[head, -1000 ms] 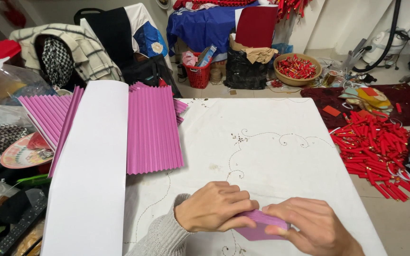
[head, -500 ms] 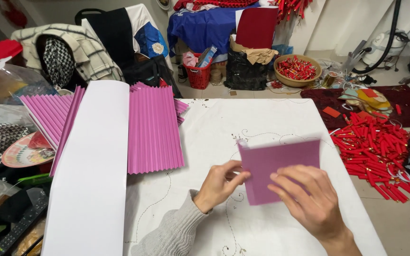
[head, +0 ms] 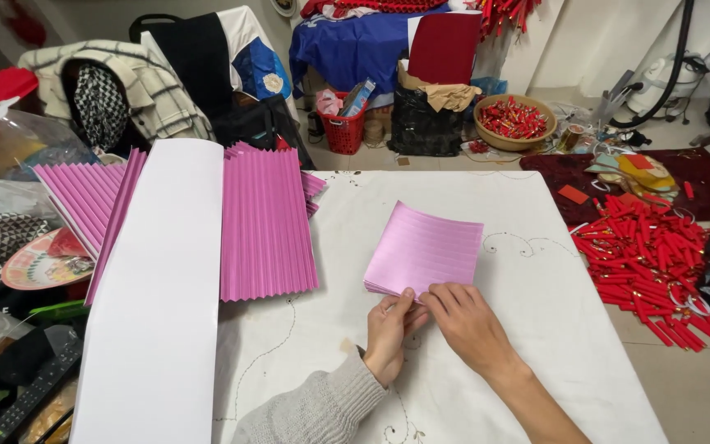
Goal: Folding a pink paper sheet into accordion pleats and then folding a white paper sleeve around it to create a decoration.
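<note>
I see my left hand [head: 391,329] and right hand [head: 463,319] both pinching the pink pleated sheet [head: 426,251] at its 6 o'clock edge.

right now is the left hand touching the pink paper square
Touching. The head view shows the left hand pinching the near edge of the pink paper square, thumb and fingertips on it, with the right hand gripping the same edge beside it.
</note>
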